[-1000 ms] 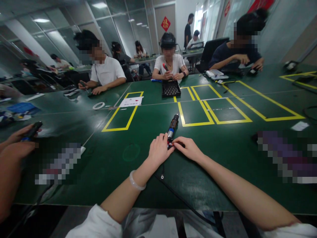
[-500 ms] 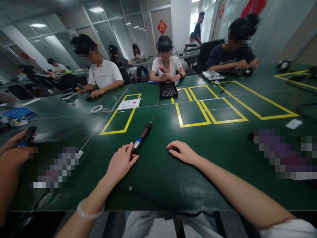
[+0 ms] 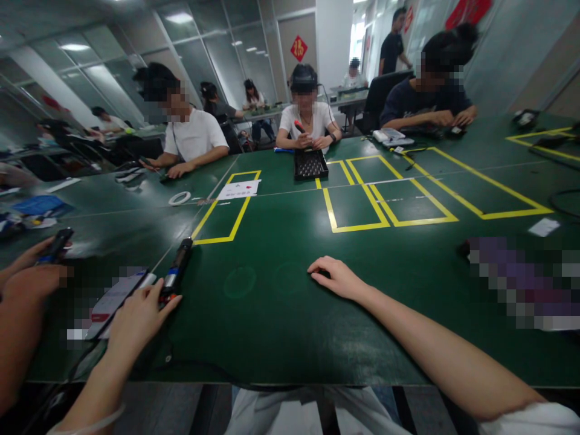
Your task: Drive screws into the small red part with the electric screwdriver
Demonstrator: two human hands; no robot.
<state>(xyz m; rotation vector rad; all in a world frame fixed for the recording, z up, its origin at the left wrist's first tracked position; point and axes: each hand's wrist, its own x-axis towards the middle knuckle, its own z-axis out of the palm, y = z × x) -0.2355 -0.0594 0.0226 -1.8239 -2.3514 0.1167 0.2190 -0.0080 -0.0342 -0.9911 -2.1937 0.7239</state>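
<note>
An electric screwdriver [image 3: 179, 264] with a black body and a silver-blue band lies at the left of the green table [image 3: 272, 326], its far end near a yellow tape corner. My left hand [image 3: 140, 317] has its fingers round the orange-and-black rear end; part of the grip is hidden under the hand. No bit can be made out at its tip. A dark cord [image 3: 199, 364] trails along the front edge. My right hand [image 3: 338, 278] rests on the table at centre right, fingers loosely curved, thumb apart, holding nothing.
At the left edge another person's hand [image 3: 34, 266] holds a similar tool [image 3: 58, 243]. Yellow tape outlines [image 3: 357, 229] mark the table. Across it, a person sits behind a black tray [image 3: 310, 166] of small parts. A white tape roll [image 3: 180, 198] and a paper sheet [image 3: 239, 190] lie beyond.
My left hand has moved left and slightly towards me with the electric screwdriver, from the table's middle. Faint ring marks show where it was. My right hand stays put.
</note>
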